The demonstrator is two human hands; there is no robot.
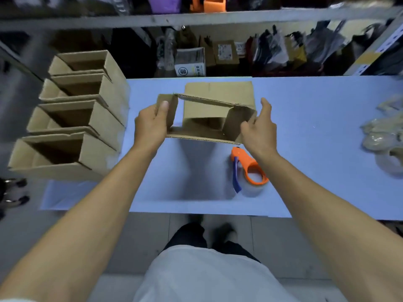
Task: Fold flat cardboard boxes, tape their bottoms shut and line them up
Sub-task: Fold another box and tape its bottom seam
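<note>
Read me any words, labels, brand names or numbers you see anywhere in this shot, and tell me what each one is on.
No text reads clearly enough to quote.
White carton on the lower shelf: a round logo and printed characters, too blurred to read.
Brown shelf box with a white label: print too small.
Orange tape dispenser with blue handle: no visible markings.
Open brown cardboard box held in both hands, and the row of folded boxes: plain, no print.

Both bare arms reach forward, hands raised level with each other.

The left hand (pixel 150 125) is closed in a grip, thumb pressed flat on top, fingers curled under. The right hand (pixel 259 125) pinches with its lower fingers, thumb lifted free, wrist bent slightly inward.
</note>
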